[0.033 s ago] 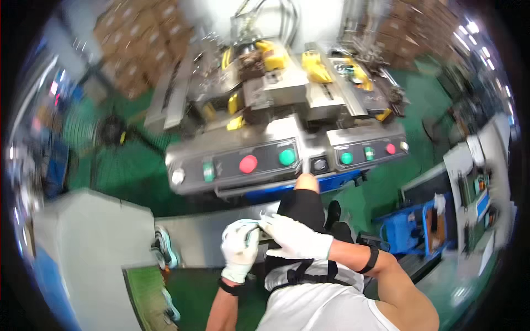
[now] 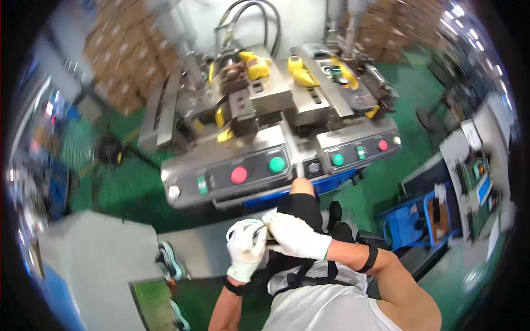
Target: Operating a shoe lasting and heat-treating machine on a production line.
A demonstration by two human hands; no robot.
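Note:
My left hand [image 2: 245,244], in a white glove, is closed with its fingers curled in front of my lap. Something small and pale with a dark edge shows at its fingers, too blurred to name. My right hand [image 2: 296,235], gloved in white too, reaches across from the right, and its bent fingertips meet the left hand's at that same spot. Beyond my knees stands a metal machine with two control panels. The left panel [image 2: 218,181] carries a red button [image 2: 239,175] and a green button [image 2: 276,164]; neither hand touches it.
Yellow clamp-like parts [image 2: 258,68] sit on the machine's top. At left are a grey table [image 2: 99,259], teal-and-dark shoes [image 2: 170,260] and a floor fan [image 2: 108,151]. A blue cart [image 2: 406,225] stands at right. Stacked cartons [image 2: 130,66] fill the back.
The view has shifted slightly, so the machine's panels sit farther left and lower at the left end. The hands stay together, the right fingers now bent closer over the left hand's fingertips.

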